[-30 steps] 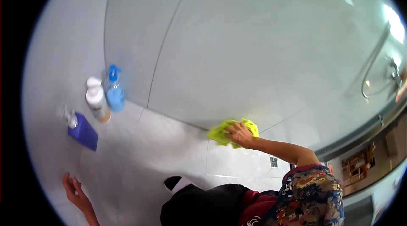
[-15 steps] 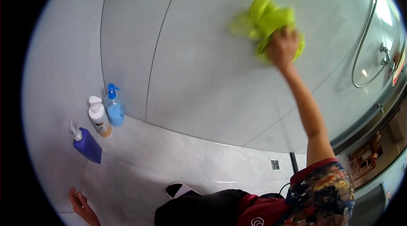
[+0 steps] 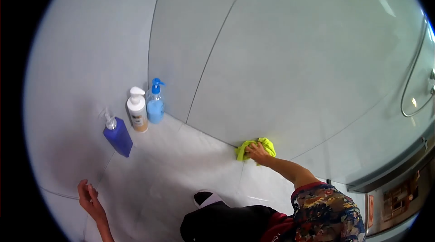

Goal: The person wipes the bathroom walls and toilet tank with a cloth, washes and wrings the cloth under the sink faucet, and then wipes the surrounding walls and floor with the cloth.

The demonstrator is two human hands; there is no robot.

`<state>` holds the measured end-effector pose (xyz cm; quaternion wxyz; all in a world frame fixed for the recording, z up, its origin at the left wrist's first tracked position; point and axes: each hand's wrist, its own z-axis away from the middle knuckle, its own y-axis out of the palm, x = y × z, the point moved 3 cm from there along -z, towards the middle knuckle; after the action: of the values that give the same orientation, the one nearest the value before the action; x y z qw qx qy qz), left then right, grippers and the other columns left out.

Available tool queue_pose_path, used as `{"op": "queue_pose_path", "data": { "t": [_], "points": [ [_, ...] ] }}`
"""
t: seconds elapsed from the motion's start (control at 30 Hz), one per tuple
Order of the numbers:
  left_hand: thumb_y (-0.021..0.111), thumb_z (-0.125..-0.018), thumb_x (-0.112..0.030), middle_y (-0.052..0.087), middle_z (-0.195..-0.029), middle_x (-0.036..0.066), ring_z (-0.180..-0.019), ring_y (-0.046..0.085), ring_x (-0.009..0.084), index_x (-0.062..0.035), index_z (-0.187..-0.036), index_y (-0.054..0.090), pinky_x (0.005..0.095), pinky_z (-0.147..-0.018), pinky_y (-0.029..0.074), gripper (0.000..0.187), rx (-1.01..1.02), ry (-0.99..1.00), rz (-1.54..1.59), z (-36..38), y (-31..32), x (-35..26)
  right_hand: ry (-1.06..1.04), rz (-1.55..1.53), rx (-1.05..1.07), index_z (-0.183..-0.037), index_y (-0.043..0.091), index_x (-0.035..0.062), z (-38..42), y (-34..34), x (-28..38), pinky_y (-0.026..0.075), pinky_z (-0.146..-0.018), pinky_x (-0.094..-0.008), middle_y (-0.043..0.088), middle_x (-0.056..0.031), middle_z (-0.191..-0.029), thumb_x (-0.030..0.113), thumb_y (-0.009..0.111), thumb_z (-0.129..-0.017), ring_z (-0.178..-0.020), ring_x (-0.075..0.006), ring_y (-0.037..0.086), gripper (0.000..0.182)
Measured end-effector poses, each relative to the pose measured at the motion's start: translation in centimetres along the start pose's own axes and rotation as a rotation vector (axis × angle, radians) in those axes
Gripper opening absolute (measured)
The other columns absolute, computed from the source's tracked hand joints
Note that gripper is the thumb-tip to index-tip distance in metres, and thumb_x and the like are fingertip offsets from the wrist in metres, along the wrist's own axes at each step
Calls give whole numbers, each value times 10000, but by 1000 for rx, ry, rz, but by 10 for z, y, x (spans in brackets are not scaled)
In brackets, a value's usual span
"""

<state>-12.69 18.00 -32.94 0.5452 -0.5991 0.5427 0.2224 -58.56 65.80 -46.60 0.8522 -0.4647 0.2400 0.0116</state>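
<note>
A: Where's the cloth point(image 3: 268, 146)?
B: Low on the wall point(image 3: 290, 74), bunched at its bottom edge, where it meets the floor point(image 3: 167, 169). The right hand point(image 3: 257, 153) has it, fingers spread over the folds and gripping.
A: And the left hand point(image 3: 91, 200)?
B: Holding nothing, fingers loosely curled. The nearest thing to it is the purple bottle point(image 3: 118, 137); the white bottle point(image 3: 137, 112) and the blue bottle point(image 3: 155, 108) stand beyond, by the corner.
A: How would that cloth handle?
B: Light and limp, I'd say, nothing to break. It should squash flat under the palm, though loose ends could trail or fold under. I can't tell whether it's wet; if so, it'd be heavier and more slippery.
A: Best hold?
B: Gather the thick middle, palm behind it, fingertips over the folds rather than pinching one edge.
</note>
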Motion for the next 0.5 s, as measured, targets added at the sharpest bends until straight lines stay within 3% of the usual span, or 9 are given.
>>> {"op": "queue_pose_path", "data": {
  "t": [0.03,0.07,0.2,0.3,0.33,0.37,0.4,0.43,0.5],
  "points": [
    [473,-919,-141,493,-760,-6,-647,430,65,-39,-1056,534,202,-556,384,181,-18,-9,25,-1,3,0,68,-85,3,-1040,622,256,1,-17,-1,366,-875,-459,438,5,-1230,162,558,-768,-1085,-231,415,295],
    [473,-919,-141,498,-764,-6,-643,428,65,-36,-1052,534,201,-552,381,180,-27,-11,59,-4,11,0,81,-150,-136,-982,644,245,8,-40,-6,389,-809,-430,468,-6,-1188,157,573,-758,-1074,-243,448,250],
    [497,-910,-168,539,-783,27,-644,477,102,-17,-1040,552,223,-550,405,207,73,44,29,-13,33,2,332,-195,-647,-1048,615,265,66,-181,-66,429,-759,-436,500,-42,-1122,147,613,-694,-993,-287,492,373],
    [552,-886,-200,592,-749,86,-601,541,160,16,-981,596,277,-545,462,240,94,154,15,-3,36,-23,537,265,-1116,-1144,586,248,154,-273,-149,418,-839,-482,551,-59,-1107,57,588,-682,-1037,-275,509,500],
    [574,-874,-201,600,-767,96,-631,555,175,21,-980,598,295,-573,471,247,116,121,-12,-3,36,-19,768,560,-1120,-1134,600,215,185,-296,-182,413,-842,-461,571,-71,-1108,9,566,-676,-1024,-269,520,504],
    [596,-862,-203,608,-784,107,-662,570,191,26,-980,599,314,-600,479,257,139,86,-44,-2,33,-16,655,547,-1321,-1126,613,188,223,-332,-214,404,-845,-441,565,-80,-1135,5,558,-674,-1005,-280,523,491],
    [618,-849,-204,615,-801,117,-692,585,206,30,-979,600,332,-627,487,269,165,50,-79,0,32,-11,760,580,-1417,-1123,618,181,253,-357,-246,394,-846,-414,552,-104,-1159,-22,526,-672,-1011,-296,507,503],
    [573,-877,-211,578,-818,73,-698,533,159,13,-1015,575,287,-622,450,263,159,30,-52,-3,33,8,885,655,-1409,-1150,603,182,279,-376,-280,378,-857,-413,535,-128,-1180,-44,483,-673,-1001,-318,490,541],
    [482,-931,-223,503,-852,-16,-710,429,63,-20,-1086,526,197,-611,375,259,165,-23,-16,-5,31,60,985,672,-1467,-1051,623,157,300,-391,-323,365,-842,-445,508,-117,-1200,37,466,-703,-1008,-346,456,400]
  ]
}}
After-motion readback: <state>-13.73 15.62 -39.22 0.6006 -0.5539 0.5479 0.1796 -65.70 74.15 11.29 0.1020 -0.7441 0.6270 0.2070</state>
